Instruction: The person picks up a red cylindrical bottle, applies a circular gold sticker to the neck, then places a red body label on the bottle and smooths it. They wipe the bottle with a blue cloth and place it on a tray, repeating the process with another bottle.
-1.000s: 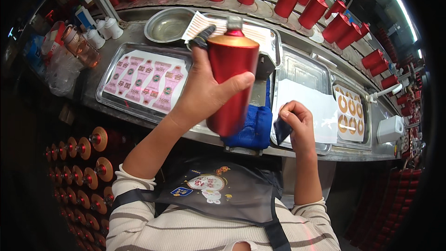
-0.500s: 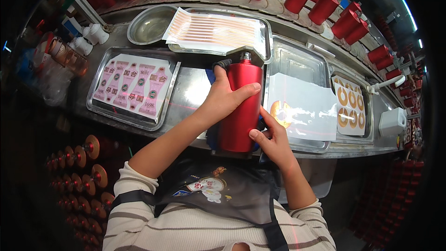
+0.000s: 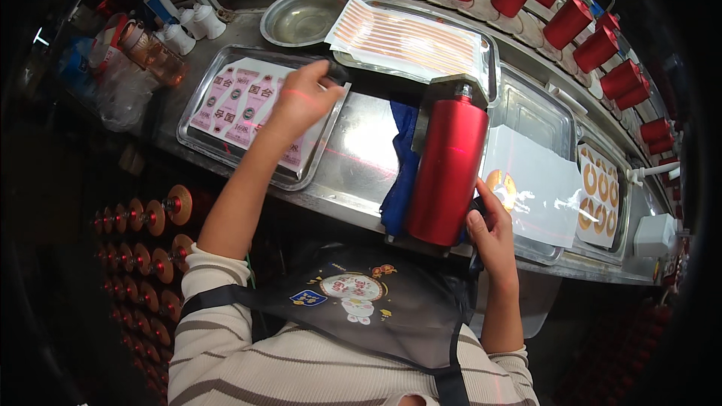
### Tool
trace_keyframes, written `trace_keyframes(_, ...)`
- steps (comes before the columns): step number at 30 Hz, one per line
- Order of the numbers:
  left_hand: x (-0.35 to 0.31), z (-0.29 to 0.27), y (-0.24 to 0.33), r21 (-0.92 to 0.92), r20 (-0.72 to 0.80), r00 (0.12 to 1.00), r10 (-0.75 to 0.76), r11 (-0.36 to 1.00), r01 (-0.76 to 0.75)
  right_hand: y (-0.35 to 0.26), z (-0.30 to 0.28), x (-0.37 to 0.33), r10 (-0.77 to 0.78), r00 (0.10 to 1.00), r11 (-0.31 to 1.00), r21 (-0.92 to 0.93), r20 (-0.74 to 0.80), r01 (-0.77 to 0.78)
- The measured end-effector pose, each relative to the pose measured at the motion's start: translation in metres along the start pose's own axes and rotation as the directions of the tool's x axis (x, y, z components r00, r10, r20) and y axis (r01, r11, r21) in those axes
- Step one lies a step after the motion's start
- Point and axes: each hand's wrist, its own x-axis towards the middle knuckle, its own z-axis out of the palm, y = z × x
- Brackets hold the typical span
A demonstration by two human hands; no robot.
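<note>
A red bottle [image 3: 450, 173] lies on a blue cloth [image 3: 401, 169], its metal neck against a grey angled holder [image 3: 460, 84]. My left hand [image 3: 301, 99] is over the right side of a metal tray [image 3: 199, 141] that carries sheets of pink labels [image 3: 252, 109]. Its thumb and forefinger are apart, a black cover is on one fingertip, and nothing shows between them. Close by the bottle's lower right side, my right hand [image 3: 495, 233] has its fingers curled around a dark part that I cannot make out.
Striped strips [image 3: 410, 39] on a tray and a metal bowl [image 3: 304, 19] stand at the back. To the right are a white sheet [image 3: 530, 180] and gold ring labels [image 3: 598, 192]. Red bottles [image 3: 568, 22] line the far conveyor; more are stacked lower left. A white container [image 3: 654, 235] stands far right.
My left hand has let go of the bottle and moved left over the pink labels. My right hand stays near the bottle's lower end. The whole view has shifted and turned.
</note>
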Motion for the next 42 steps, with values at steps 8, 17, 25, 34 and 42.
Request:
trace_keyframes(8, 0.049, -0.017, -0.059, 0.371, 0.184, 0.954, 0.236, 0.882, -0.29, -0.002, 0.002, 0.003, 0.012, 1.0, 0.999, 0.046, -0.023, -0.011)
trace_keyframes(17, 0.087, -0.044, -0.154, -0.065, 0.303, 0.951, 0.053, 0.997, -0.035, 0.019, -0.005, 0.023, -0.176, 0.984, 0.972, -0.159, -0.01, 0.172)
trace_keyframes(25, 0.078, -0.018, -0.087, -0.187, 0.25, 0.945, 0.213, 0.968, -0.169, 0.024, -0.002, 0.013, -0.235, 0.97, 0.966, -0.124, -0.063, 0.226)
trace_keyframes(34, 0.079, -0.018, -0.105, -0.185, -0.137, 0.976, 0.167, 0.964, -0.191, 0.023, 0.002, 0.022, -0.185, 0.982, 0.975, -0.134, -0.034, 0.179)
trace_keyframes(42, 0.038, -0.052, -0.013, 0.441, -0.249, 0.775, 0.581, 0.78, -0.443, 0.028, 0.008, 0.021, -0.342, 0.925, 0.937, -0.136, -0.163, 0.322)
